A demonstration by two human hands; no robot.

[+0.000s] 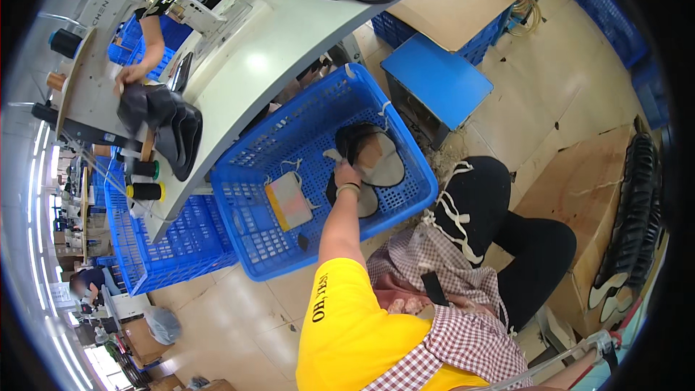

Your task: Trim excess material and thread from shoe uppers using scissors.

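My left hand [348, 175] reaches down into a blue plastic crate [255, 272], its fingers closed on the edge of a dark shoe upper [368, 203] with beige lining. Just beyond it lies another black-and-beige shoe upper [391, 169], partly overlapped. To the left of the hand, a pale rectangular pouch-like piece [289, 200] with a yellow edge rests on the crate floor, near a small black scrap [303, 242]. My right hand is out of view; only a bit of that arm shows at the lower right edge.
A white sewing table [289, 36] borders the crate, with black shoe pieces [179, 134] on it and a co-worker's hand [132, 74] holding some. A blue stool [436, 76] stands beyond the crate. At right, a cardboard box [579, 195] carries a row of black uppers [628, 210].
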